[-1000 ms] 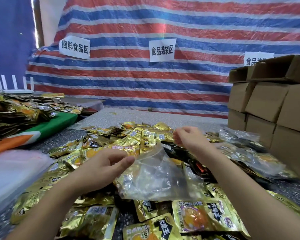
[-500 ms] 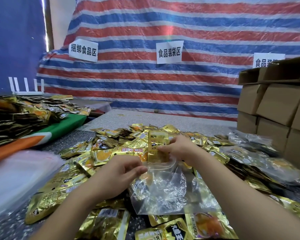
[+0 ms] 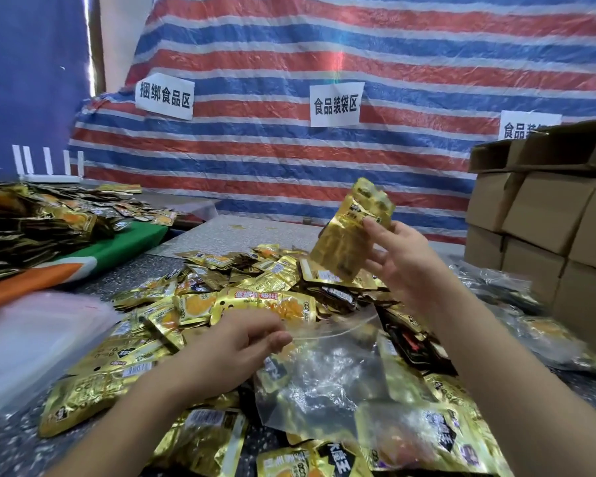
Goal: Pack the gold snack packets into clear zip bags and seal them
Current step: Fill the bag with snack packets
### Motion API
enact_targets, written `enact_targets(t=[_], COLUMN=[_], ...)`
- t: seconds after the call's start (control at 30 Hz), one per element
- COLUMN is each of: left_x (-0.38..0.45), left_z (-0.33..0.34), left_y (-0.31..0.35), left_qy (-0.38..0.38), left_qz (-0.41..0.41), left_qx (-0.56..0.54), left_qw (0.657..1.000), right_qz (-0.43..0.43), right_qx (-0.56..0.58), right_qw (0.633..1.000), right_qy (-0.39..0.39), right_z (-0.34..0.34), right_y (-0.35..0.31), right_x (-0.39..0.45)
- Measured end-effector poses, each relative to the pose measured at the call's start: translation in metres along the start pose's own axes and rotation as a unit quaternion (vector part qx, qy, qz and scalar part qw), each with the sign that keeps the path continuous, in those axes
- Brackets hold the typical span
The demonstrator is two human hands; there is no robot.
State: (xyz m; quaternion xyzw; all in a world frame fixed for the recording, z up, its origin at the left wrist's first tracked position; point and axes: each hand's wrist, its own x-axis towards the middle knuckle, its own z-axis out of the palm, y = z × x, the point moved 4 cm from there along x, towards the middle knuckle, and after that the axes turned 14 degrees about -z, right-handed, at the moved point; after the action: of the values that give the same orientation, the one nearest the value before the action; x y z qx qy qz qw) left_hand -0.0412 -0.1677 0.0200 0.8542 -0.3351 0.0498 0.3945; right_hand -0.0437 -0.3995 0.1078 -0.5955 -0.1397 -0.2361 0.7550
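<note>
A heap of gold snack packets (image 3: 255,297) covers the speckled table in front of me. My left hand (image 3: 234,349) pinches the left rim of a clear zip bag (image 3: 324,383), whose mouth gapes toward the far side. The bag lies on the heap and looks empty. My right hand (image 3: 399,256) holds one gold packet (image 3: 351,228) raised above the heap, beyond and above the bag's mouth, with the thumb on its front.
Stacked cardboard boxes (image 3: 547,215) stand at the right. Clear bags with packets inside (image 3: 516,304) lie in front of them. A stack of clear bags (image 3: 31,342) sits at the left, with another gold packet pile (image 3: 38,225) on a green and orange cloth behind.
My right hand has lifted a gold packet up from the heap to well above the bag. My left hand keeps hold of the bag's rim.
</note>
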Motion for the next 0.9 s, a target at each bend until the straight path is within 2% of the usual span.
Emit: enact_targets(t=[0.17,0.33,0.57,0.7,0.9], left_x=[-0.002,-0.002,-0.002,-0.003,-0.002], left_z=[0.0,-0.001,0.0,0.001,0.0], left_y=[0.004,0.004,0.008,0.01,0.006], left_qy=[0.005,0.022,0.032,0.038,0.045], left_qz=[0.012,0.021,0.033,0.044,0.035], left_qx=[-0.026,-0.018,-0.038,-0.034,-0.053], left_qw=[1.0,0.999,0.998,0.998,0.997], right_qz=[-0.012,0.018,-0.01,-0.021,0.008], right_qx=[-0.137,-0.264,-0.283,-0.231,-0.308], right_qw=[0.985,0.942,0.941,0.957,0.92], right_qy=[-0.105,-0.204,-0.186,-0.173,-0.24], right_z=[0.017,0.017,0.02,0.026,0.021], right_y=[0.004,0.01,0.008,0.013,0.009], right_x=[-0.022,-0.032,-0.032,-0.035,-0.042])
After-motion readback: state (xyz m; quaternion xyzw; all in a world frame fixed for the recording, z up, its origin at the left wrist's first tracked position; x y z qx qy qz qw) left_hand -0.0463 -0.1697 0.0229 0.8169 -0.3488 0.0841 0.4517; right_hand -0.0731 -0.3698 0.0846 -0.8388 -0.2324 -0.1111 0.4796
